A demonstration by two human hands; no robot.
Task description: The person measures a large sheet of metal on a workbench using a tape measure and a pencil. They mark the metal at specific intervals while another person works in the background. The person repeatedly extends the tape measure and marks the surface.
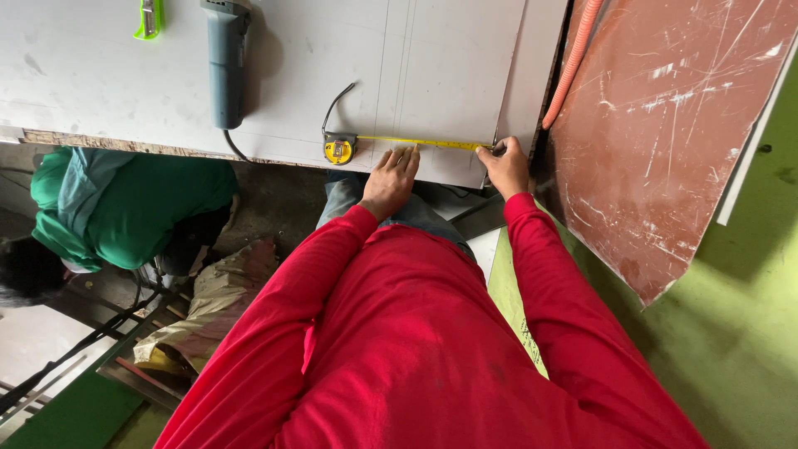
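Yellow tape is running in one line across the near edge of a pale grey board (274, 75), and everything here is placed relative to that board. One tape measure (338, 150), with a round yellow and black case, is sitting on the board close to its near edge, its blade (424, 143) pulled out toward the board's right-hand corner. Two hands in red sleeves are working it. The left hand (391, 179) is lying flat and open on the board, fingers straight, pressing just beside the blade rather than gripping anything. The right hand (505, 166) is closing thumb and fingers on the blade's end at the board's corner. One grey power tool (226, 58) is lying on the board farther in, its cord trailing off the near edge. One bright green utility knife (150, 18) is resting near the board's far side. One orange hose (569, 62) is hanging beside the board's right edge, against one scratched reddish-brown sheet (665, 141). One other person in a green shirt (125, 204) is crouching below the board's near edge.
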